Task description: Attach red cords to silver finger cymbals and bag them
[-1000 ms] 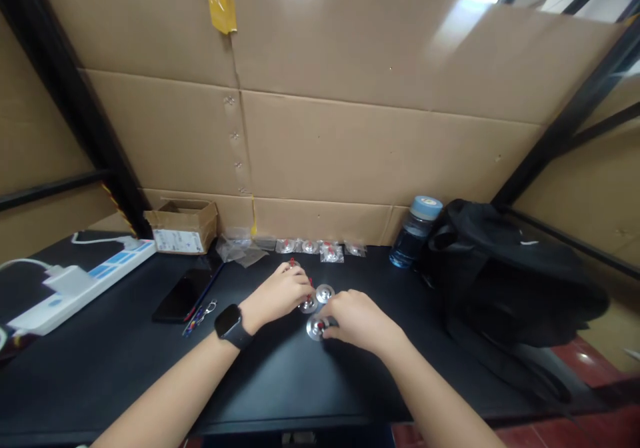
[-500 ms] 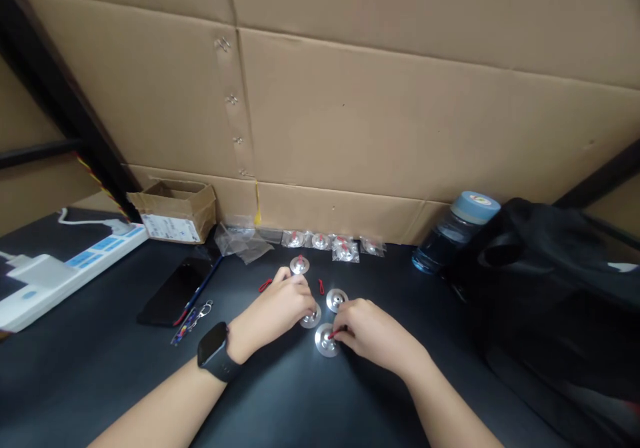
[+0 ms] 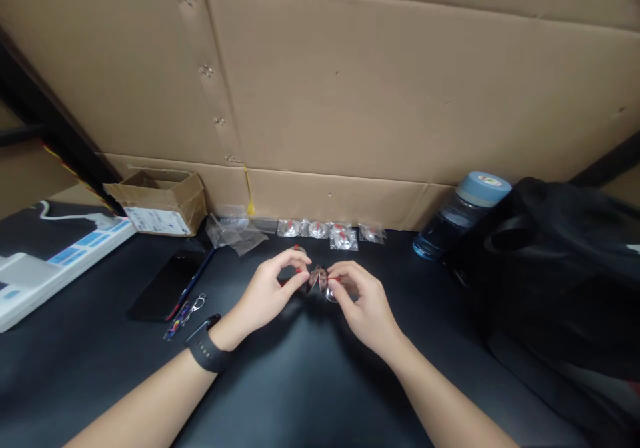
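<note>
In the middle of the head view, my left hand [image 3: 270, 287] pinches a finger cymbal [image 3: 313, 279] by its red loop. Facing it, a second finger cymbal [image 3: 323, 279] hangs on edge from the red loop pinched in my right hand [image 3: 361, 301]. The two discs tilt toward each other, close together above the black table; whether their rims touch I cannot tell. Another silver disc [image 3: 331, 295] shows partly beneath my right fingers. Behind my left fingertips lies one more cymbal [image 3: 300, 249] with a red loop, mostly hidden.
Several bagged cymbals [image 3: 343, 237] line the cardboard wall [image 3: 390, 121], beside empty plastic bags [image 3: 235, 233]. On the left are a cardboard box [image 3: 160, 201], a phone [image 3: 170, 285], a keychain [image 3: 185, 316] and a power strip [image 3: 70, 258]. A bottle [image 3: 457, 218] and black bag [image 3: 540, 301] stand right.
Both hands have lifted a cymbal off the table by its red loop and brought the two face to face. The head view has tilted slightly downward.
</note>
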`<action>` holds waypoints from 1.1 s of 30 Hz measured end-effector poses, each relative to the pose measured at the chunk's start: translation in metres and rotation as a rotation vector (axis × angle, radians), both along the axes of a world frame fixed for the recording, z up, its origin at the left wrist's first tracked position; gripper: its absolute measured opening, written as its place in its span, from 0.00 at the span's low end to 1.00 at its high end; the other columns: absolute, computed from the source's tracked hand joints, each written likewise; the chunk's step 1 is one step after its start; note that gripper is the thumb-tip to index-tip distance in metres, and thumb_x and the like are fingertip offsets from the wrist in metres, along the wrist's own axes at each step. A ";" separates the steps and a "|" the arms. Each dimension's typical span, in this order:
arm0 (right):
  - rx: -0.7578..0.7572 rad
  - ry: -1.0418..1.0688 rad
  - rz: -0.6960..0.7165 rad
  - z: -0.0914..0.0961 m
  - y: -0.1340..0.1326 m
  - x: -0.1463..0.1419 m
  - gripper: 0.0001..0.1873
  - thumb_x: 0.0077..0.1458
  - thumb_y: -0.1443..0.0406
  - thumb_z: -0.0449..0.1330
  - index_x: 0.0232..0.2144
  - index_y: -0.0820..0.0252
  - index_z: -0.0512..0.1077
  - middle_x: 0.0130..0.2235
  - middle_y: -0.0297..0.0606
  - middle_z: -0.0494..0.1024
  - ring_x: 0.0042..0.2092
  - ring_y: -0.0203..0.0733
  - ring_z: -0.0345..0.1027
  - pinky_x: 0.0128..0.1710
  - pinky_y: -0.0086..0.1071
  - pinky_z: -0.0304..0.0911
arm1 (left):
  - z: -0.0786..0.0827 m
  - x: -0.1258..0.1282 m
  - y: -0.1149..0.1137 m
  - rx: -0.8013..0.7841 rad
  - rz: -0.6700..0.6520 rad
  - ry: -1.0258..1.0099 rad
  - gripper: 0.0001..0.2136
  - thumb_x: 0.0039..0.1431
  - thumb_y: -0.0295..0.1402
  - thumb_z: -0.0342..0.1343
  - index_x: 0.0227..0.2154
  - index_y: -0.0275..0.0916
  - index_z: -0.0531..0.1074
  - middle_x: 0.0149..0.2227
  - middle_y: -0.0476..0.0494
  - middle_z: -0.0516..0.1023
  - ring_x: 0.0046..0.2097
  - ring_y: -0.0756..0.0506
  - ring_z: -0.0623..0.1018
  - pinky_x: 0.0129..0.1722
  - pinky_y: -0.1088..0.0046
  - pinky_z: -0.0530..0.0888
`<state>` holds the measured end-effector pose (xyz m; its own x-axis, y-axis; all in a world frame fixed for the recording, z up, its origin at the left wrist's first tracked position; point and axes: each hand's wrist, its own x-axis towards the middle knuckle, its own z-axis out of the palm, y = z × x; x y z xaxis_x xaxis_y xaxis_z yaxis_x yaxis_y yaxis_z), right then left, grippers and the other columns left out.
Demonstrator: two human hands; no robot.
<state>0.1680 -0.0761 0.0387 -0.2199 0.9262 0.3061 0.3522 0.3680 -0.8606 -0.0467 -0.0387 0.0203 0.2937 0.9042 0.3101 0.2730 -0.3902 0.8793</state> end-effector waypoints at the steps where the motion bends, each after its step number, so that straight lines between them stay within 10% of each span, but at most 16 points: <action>1: -0.048 0.098 -0.005 -0.003 0.000 -0.001 0.07 0.67 0.60 0.58 0.39 0.56 0.74 0.50 0.42 0.77 0.43 0.42 0.76 0.43 0.35 0.74 | -0.001 0.003 -0.001 -0.026 -0.012 -0.049 0.09 0.66 0.37 0.58 0.46 0.40 0.73 0.40 0.45 0.80 0.44 0.45 0.79 0.48 0.68 0.72; 6: -0.285 0.377 0.052 -0.011 -0.002 -0.008 0.12 0.63 0.55 0.63 0.38 0.57 0.71 0.57 0.42 0.73 0.40 0.41 0.79 0.39 0.39 0.80 | -0.004 0.012 -0.006 -0.096 -0.038 -0.172 0.09 0.65 0.36 0.60 0.45 0.39 0.73 0.38 0.45 0.80 0.42 0.46 0.80 0.47 0.69 0.74; 15: -0.477 0.558 0.103 -0.006 0.004 -0.012 0.22 0.54 0.58 0.70 0.52 0.54 0.77 0.44 0.38 0.79 0.39 0.40 0.78 0.39 0.35 0.76 | -0.005 0.014 -0.005 -0.048 -0.015 -0.114 0.08 0.65 0.36 0.59 0.44 0.40 0.73 0.39 0.45 0.81 0.42 0.46 0.80 0.47 0.68 0.73; 24: -0.411 0.587 0.001 -0.007 0.016 0.001 0.29 0.45 0.61 0.76 0.52 0.52 0.78 0.52 0.40 0.74 0.37 0.40 0.79 0.33 0.30 0.70 | 0.012 -0.047 0.017 0.335 0.607 0.812 0.13 0.63 0.39 0.58 0.49 0.43 0.75 0.60 0.35 0.72 0.65 0.28 0.60 0.56 0.47 0.61; 33: -0.353 0.550 -0.038 -0.002 0.023 0.009 0.30 0.46 0.60 0.75 0.53 0.53 0.77 0.54 0.42 0.74 0.36 0.40 0.79 0.34 0.32 0.71 | 0.003 -0.066 0.032 0.405 0.758 0.792 0.09 0.68 0.35 0.52 0.37 0.42 0.76 0.50 0.38 0.79 0.60 0.31 0.67 0.53 0.49 0.58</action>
<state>0.1770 -0.0530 0.0365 -0.0827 0.9958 0.0405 -0.1668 0.0262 -0.9856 -0.1126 -0.0067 0.0237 -0.0385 0.8079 0.5881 0.9726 -0.1047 0.2076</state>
